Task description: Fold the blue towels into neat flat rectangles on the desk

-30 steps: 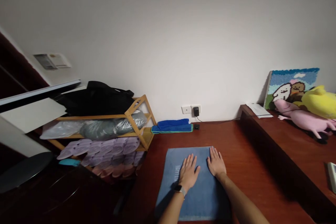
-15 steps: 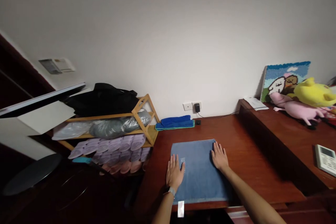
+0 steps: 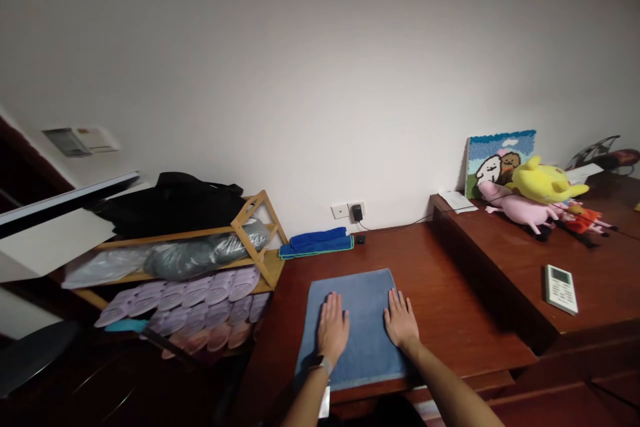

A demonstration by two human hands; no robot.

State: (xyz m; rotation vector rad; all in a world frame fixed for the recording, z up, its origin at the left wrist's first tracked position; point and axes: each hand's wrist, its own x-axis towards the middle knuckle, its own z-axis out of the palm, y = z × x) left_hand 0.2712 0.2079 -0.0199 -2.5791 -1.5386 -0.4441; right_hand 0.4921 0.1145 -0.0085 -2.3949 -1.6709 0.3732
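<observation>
A blue-grey towel [image 3: 364, 323] lies spread flat on the reddish-brown wooden table [image 3: 450, 313]. My left hand [image 3: 333, 327] rests flat on its left part, fingers stretched out, covering the spot where the lettering was. On the towel's right edge lies my right hand [image 3: 401, 319], palm down with fingers slightly apart. Neither hand grips anything. A white tag [image 3: 325, 403] hangs at the towel's near edge, partly hidden by my left forearm.
Folded blue cloths [image 3: 317, 243] lie at the back by the wall. A shoe rack [image 3: 270, 273] with slippers stands left. On the higher right surface are a white remote-like device [image 3: 561, 289], plush toys [image 3: 543, 181] and a dog picture [image 3: 500, 157]. A plugged-in adapter [image 3: 357, 212] has a trailing cord.
The view has swung to the right. My left hand has moved inward from the towel's left edge onto its surface, over the lettering. My right hand stays by the right edge.
</observation>
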